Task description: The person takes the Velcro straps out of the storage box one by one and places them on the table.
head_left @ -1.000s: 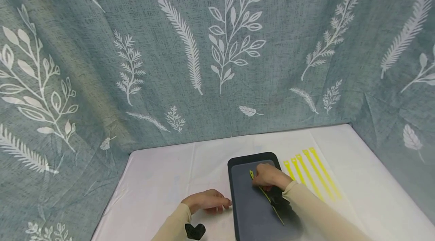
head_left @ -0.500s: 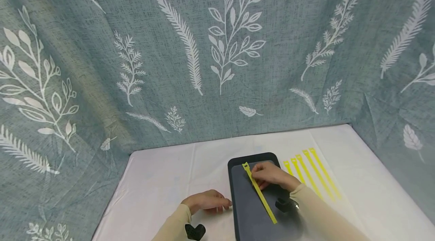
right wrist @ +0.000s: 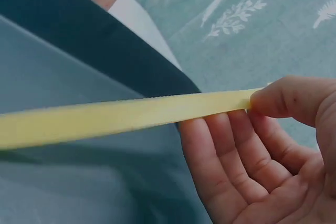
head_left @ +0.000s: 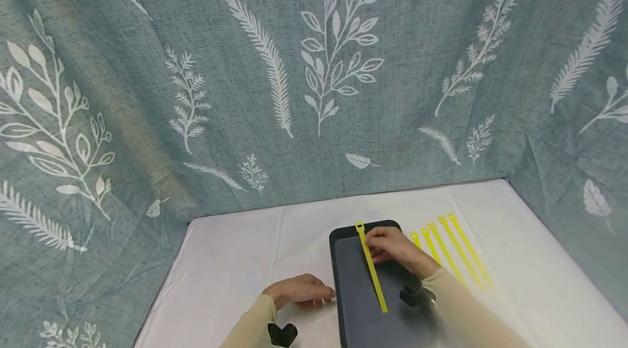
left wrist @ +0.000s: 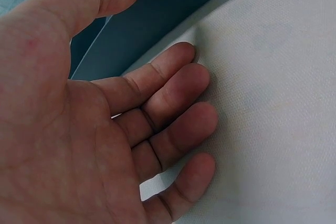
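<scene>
My right hand (head_left: 392,247) pinches a yellow cable strap (head_left: 374,274) between thumb and fingers, near the end with the slotted head. The strap (right wrist: 105,116) stretches lengthwise over the dark grey tray (head_left: 358,315), its head at the tray's far rim in the head view. In the right wrist view the thumb presses on top of the strap and the fingers lie beneath. My left hand (head_left: 299,289) rests on the white cloth beside the tray's left wall, holding nothing. Its fingers (left wrist: 178,82) are loosely bent, with the thumb near the tray wall.
Several more yellow straps (head_left: 453,250) lie side by side on the white tablecloth (head_left: 235,261), right of the tray. A blue-green leaf-patterned curtain (head_left: 304,173) hangs behind the table and along both sides. A black wrist device (head_left: 282,334) sits by the left sleeve.
My right hand has turned the strap from edge-on to flat side up, then moved it slightly away toward the tray's far rim, making it more upright in view. My left hand stays put.
</scene>
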The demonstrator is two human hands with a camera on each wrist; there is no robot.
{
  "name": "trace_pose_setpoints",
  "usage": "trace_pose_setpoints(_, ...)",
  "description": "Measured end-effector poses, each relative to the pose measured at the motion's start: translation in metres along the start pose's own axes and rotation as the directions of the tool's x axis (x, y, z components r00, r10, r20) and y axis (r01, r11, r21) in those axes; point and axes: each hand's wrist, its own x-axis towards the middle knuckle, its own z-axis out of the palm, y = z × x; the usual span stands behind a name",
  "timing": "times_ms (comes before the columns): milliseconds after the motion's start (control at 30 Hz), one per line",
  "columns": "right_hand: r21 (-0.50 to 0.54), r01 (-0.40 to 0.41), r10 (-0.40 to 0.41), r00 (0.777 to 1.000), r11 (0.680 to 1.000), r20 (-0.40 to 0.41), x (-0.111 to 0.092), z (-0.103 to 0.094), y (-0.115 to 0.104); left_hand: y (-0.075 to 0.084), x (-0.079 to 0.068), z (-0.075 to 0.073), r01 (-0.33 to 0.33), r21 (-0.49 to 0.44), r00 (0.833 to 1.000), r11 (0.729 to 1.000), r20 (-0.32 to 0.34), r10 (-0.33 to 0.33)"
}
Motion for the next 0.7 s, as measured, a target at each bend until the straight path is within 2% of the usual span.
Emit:
trace_pose_setpoints(433, 0.007, 0.033, -0.032, 0.999, 0.999, -0.005, -0.007, -0.011, -0.02, 0.002, -0.002, -0.002, -0.008, -0.015, 1.0, 1.0, 0.006, 0.008)
trace_pose_setpoints(700, -0.034, 0.062, -0.063, 0.998, 0.997, -0.022, -0.009, -0.02, -0.037, 0.002, -0.002, -0.002, -0.009, -0.009, 1.0, 1.0, 0.005, 0.009)
